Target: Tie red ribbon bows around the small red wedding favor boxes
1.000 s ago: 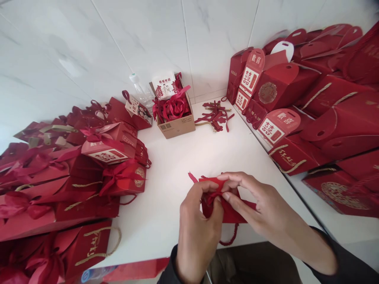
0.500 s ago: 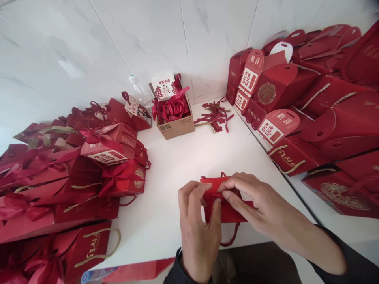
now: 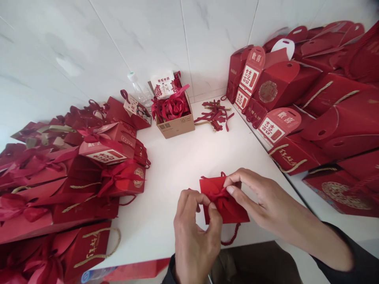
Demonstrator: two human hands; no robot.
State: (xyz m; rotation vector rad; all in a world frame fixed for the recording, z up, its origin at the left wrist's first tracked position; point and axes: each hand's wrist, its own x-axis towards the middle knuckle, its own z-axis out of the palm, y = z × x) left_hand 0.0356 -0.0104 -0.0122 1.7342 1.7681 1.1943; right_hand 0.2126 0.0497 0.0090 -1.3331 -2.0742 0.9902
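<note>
A small red box [image 3: 211,184] with a dark red cord handle [image 3: 233,236] sits on the white table near its front edge. A red ribbon bow [image 3: 222,198] lies knotted across its top. My left hand [image 3: 197,228] pinches the bow's left loop between thumb and forefinger. From the right, my right hand [image 3: 257,197] pinches the right loop, thumb and forefinger together. Both hands rest close over the box, on either side of the knot.
Red gift boxes with bows [image 3: 112,177] crowd the left side; more red boxes [image 3: 291,85] are stacked at the right. A cardboard box of ribbons [image 3: 177,128], a clear bottle [image 3: 139,88] and a ribbon pile [image 3: 215,114] stand at the back by the tiled wall [image 3: 156,35].
My hands have moved apart, the left outward to the left and the right slightly up and right. The bow between them is now spread and more visible.
</note>
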